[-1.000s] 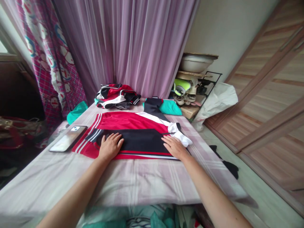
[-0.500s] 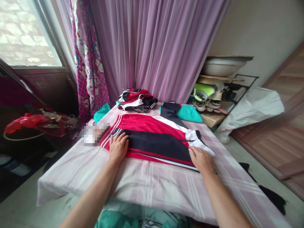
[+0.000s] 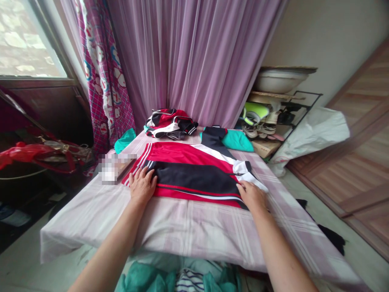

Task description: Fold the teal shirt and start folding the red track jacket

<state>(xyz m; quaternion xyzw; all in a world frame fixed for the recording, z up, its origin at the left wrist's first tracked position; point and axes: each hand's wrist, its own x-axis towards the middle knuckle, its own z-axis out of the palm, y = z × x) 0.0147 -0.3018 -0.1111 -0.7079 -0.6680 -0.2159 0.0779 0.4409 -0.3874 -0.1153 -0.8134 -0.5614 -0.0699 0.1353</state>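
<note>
A red, navy and white track jacket (image 3: 185, 152) lies spread on the table, its collar end to the right and striped hem to the left. Its near navy sleeve (image 3: 194, 177) is laid lengthwise over the body, and the far sleeve (image 3: 215, 140) points away from me. My left hand (image 3: 142, 184) rests with fingers spread on the striped cuff and hem. At the shoulder end of the near sleeve, my right hand (image 3: 253, 195) has its thumb and fingers closed on the fabric; the fingertips are partly hidden.
A plaid cloth covers the table (image 3: 170, 227). At the back lie a crumpled red, black and white garment (image 3: 172, 123) and a folded teal cloth (image 3: 238, 140). A blurred-out item (image 3: 111, 170) sits at left. A shoe rack (image 3: 270, 125) and white sack (image 3: 316, 132) stand right.
The whole view has shifted slightly. The jacket's near right edge by my right hand has moved a little away from me. Both hands stay on the jacket.
</note>
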